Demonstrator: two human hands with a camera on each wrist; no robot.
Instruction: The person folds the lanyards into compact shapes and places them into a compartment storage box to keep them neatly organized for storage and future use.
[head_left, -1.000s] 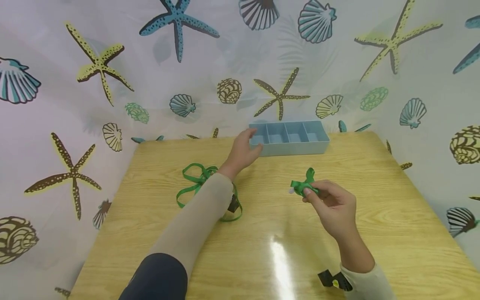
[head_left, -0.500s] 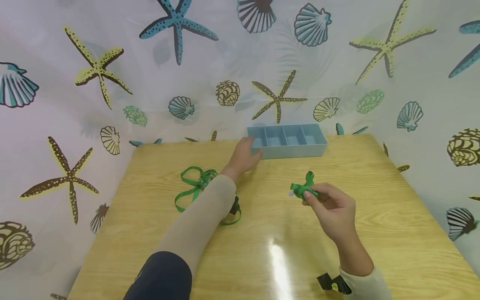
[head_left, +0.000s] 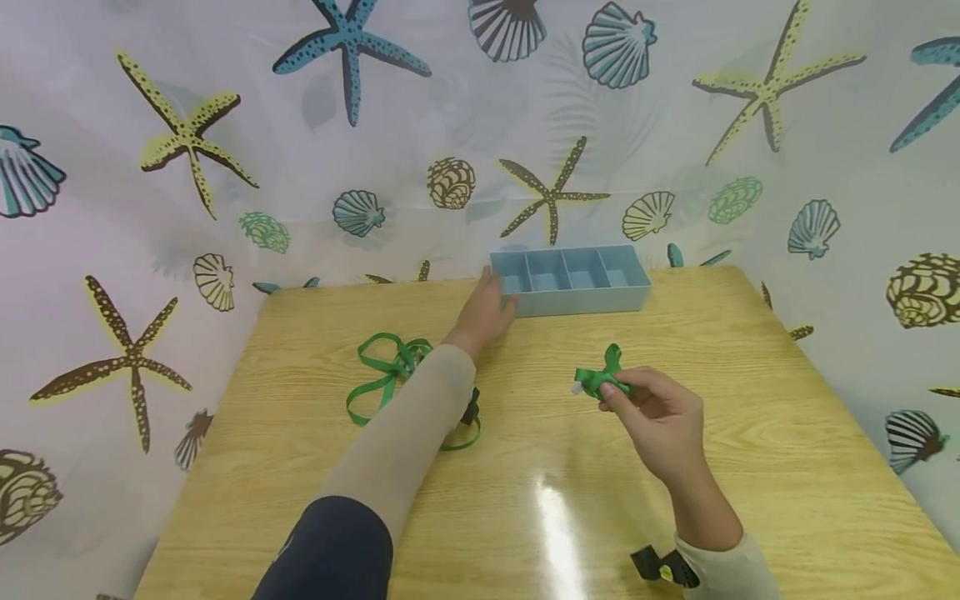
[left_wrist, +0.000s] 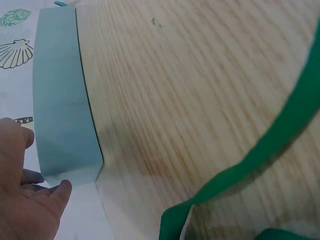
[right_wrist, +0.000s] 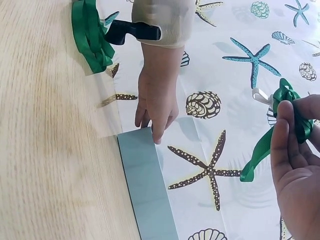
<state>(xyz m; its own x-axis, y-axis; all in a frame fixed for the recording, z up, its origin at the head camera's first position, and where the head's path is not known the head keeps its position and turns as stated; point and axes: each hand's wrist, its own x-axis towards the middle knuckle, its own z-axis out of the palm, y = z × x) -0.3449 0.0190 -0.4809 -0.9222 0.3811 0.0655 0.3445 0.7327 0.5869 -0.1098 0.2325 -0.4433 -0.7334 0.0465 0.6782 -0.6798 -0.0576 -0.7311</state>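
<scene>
My right hand (head_left: 663, 421) pinches a green ribbon bow (head_left: 606, 379) between thumb and fingers, held above the right half of the table. A loose tail hangs from the bow, and a small white piece (right_wrist: 262, 96) sticks out beside it in the right wrist view. My left hand (head_left: 483, 315) is at the left end of a light blue box (head_left: 581, 302) with several compartments in a row. Its fingers touch that end wall, with the thumb by the front corner; in the left wrist view the fingertips (left_wrist: 65, 186) meet the box end.
Long loops of green ribbon (head_left: 372, 387) lie on the wooden table (head_left: 300, 483) at the left, partly behind the left forearm. A curtain (head_left: 420, 75) printed with starfish and shells hangs along the table's back and sides.
My left hand has shifted from over the box's leftmost compartment down to its left end, the fingers now outside the wall. The right hand keeps the bow in nearly the same place.
</scene>
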